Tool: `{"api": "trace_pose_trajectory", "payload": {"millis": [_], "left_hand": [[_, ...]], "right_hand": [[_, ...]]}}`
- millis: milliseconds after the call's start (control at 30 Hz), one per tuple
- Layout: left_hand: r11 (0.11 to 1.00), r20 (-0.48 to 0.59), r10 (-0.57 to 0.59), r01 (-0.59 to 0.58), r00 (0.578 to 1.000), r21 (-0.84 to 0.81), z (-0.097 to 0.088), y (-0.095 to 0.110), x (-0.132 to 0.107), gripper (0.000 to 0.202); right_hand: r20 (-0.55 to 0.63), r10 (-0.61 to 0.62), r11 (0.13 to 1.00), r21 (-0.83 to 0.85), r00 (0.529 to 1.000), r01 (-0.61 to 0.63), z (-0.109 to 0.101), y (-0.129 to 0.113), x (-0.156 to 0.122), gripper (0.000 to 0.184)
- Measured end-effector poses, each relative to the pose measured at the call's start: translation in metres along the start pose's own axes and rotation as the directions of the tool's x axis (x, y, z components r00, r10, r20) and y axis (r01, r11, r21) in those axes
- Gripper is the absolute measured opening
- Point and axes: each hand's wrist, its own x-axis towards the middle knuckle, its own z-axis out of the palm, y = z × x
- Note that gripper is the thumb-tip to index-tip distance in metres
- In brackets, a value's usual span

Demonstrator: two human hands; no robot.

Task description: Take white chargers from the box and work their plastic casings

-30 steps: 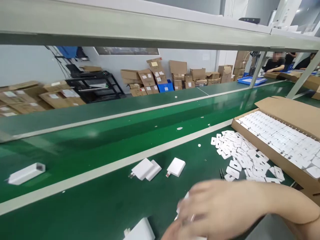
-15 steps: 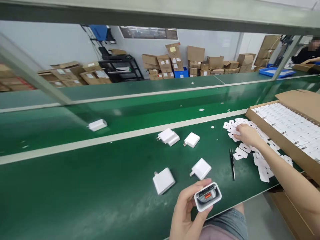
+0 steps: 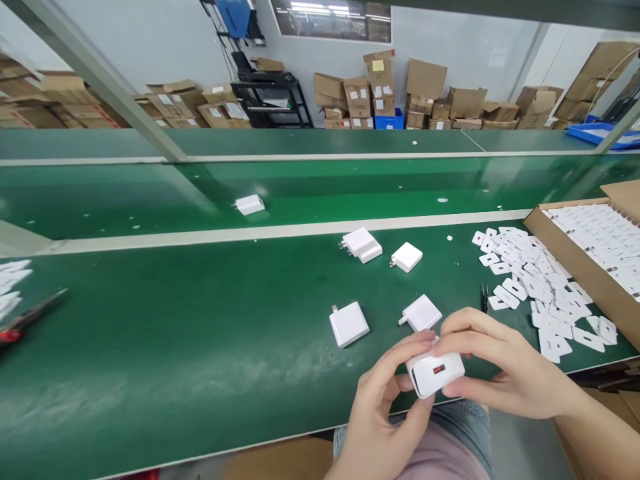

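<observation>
My left hand holds a white charger between thumb and fingers, its end facing me. A white end cover with a slot lies over that end; red shows through the slot. A dark gap runs along the cover's left edge. My right hand is closed on the cover's right side, thumb below and fingers above. Beyond my hands lie more white chargers, one just behind, another to the left. Black tweezers lie past my right hand, partly hidden by it.
Loose white covers are heaped at the right, beside a cardboard box of white pieces in rows. A red-handled tool lies at the far left. One charger sits beyond the pale strip.
My right hand has come from the heap of covers to the charger in my left hand. The charger's open end now has a cover over it. The view has shifted.
</observation>
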Motion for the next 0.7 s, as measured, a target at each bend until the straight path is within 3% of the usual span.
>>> {"api": "trace_pose_trajectory", "payload": {"millis": [133, 333, 433, 567, 700], "left_hand": [[0.995, 0.017, 0.076, -0.074, 0.997, -0.067, -0.004, 0.0, 0.0, 0.036], [0.998, -0.15, 0.064, -0.062, 0.987, 0.023, 0.002, -0.002, 0.007, 0.015], [0.999, -0.192, -0.005, -0.002, 0.981, -0.037, 0.003, -0.004, 0.007, 0.037], [0.979, -0.136, -0.102, 0.076, 0.985, -0.187, 0.0, -0.007, 0.004, 0.047], [0.992, -0.066, -0.011, 0.003, 0.998, -0.128, -0.002, -0.005, 0.006, 0.026]], "right_hand": [[0.013, -0.005, 1.0, -0.015, 1.0, 0.005, 0.004, 0.001, 0.002, 0.022], [0.025, -0.027, 0.998, -0.058, 0.999, 0.029, 0.012, -0.004, 0.0, 0.025], [0.022, -0.017, 0.999, -0.041, 1.0, 0.018, 0.012, -0.003, -0.002, 0.03], [-0.006, -0.025, 0.998, -0.056, 1.0, 0.025, 0.01, -0.001, -0.001, 0.027], [-0.021, -0.042, 0.997, -0.071, 0.999, 0.04, 0.005, -0.002, 0.001, 0.025]]}}
